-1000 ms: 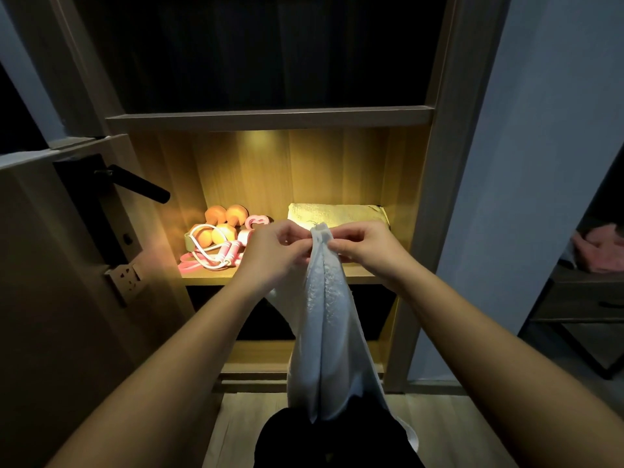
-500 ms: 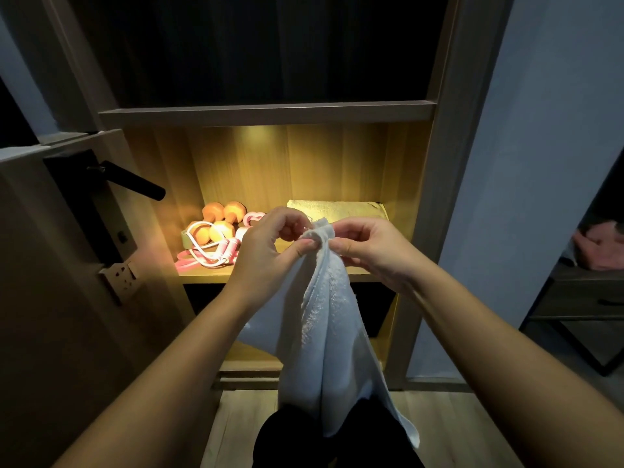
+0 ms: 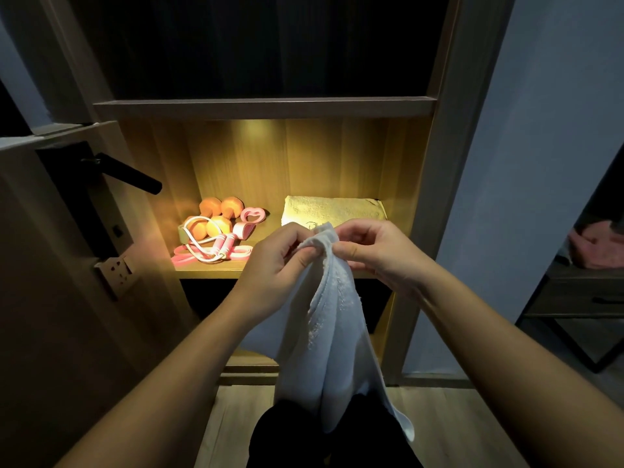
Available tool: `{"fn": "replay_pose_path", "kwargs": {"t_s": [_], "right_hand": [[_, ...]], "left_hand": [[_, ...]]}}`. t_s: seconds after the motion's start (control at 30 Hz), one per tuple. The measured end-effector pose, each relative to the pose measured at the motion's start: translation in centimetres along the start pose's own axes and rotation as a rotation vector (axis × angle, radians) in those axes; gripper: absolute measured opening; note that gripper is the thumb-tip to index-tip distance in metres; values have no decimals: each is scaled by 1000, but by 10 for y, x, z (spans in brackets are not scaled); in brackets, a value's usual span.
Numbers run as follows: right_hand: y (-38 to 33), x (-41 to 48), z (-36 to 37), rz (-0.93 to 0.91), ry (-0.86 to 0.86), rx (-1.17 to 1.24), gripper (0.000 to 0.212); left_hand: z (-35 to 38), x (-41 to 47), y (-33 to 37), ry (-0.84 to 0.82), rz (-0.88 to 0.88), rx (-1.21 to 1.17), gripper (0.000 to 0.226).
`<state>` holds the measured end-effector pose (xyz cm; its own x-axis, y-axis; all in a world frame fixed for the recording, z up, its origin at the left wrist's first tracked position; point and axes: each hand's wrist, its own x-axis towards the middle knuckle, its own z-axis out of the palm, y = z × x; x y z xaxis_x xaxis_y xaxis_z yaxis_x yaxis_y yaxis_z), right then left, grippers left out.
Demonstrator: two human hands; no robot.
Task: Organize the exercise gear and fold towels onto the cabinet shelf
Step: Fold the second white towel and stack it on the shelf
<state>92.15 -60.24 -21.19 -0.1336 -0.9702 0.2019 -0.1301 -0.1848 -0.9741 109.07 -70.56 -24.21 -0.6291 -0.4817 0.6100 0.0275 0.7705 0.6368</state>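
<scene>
A white towel (image 3: 334,332) hangs down in front of the cabinet, bunched at its top edge. My left hand (image 3: 273,268) pinches that top edge from the left, and my right hand (image 3: 374,251) pinches it from the right, the two hands almost touching. Behind them, on the lit wooden shelf (image 3: 209,273), a folded towel (image 3: 332,209) lies at the right. Orange dumbbells (image 3: 216,217), a jump rope (image 3: 209,248) with pink handles, pink bands (image 3: 189,260) and a pink heart-shaped grip (image 3: 253,216) sit at the left.
An open door with a black lever handle (image 3: 130,175) stands at the left. A grey wall (image 3: 526,163) is to the right of the cabinet, and beyond it a dark side table (image 3: 574,292) holds pink cloth (image 3: 594,248). The upper compartment is dark.
My hands have stayed together at the towel's top edge, shifting slightly lower and working the corners. The towel's hanging part has swung and bunched differently.
</scene>
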Motion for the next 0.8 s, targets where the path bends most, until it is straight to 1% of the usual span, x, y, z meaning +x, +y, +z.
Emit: {"fn": "replay_pose_path", "kwargs": {"t_s": [0.07,0.13,0.23,0.3,0.37,0.43,0.53,0.63,0.7,0.77,0.8], "right_hand": [[2,-2,0,5,-20,21,18],[6,-4,2,27,-32,78,19],[14,-8,6,59,-20,179,23],[16,-9,9,37,-1,160,24],[16,-11,10,-1,33,81,21],[18,-13,10,-62,81,-76,16],[21,-15,12,-155,148,-300,16],[20,-17,16,-206,177,-410,17],[19,-19,18,-248,185,-487,14],[15,-21,18,-248,161,-482,11],[12,-22,18,-220,140,-459,17]], "left_hand": [[5,-3,1,62,27,-5,15],[8,-5,1,104,68,-17,18],[10,-5,2,102,84,-12,10],[11,-6,3,100,55,-5,7],[12,-8,3,111,27,-24,7],[11,-10,3,113,6,-40,8],[12,-11,3,123,-15,-37,8],[13,-12,3,129,-25,-20,14],[13,-12,2,131,-34,-6,15],[10,-10,3,132,-24,18,15],[9,-8,3,128,-20,31,15]]}}
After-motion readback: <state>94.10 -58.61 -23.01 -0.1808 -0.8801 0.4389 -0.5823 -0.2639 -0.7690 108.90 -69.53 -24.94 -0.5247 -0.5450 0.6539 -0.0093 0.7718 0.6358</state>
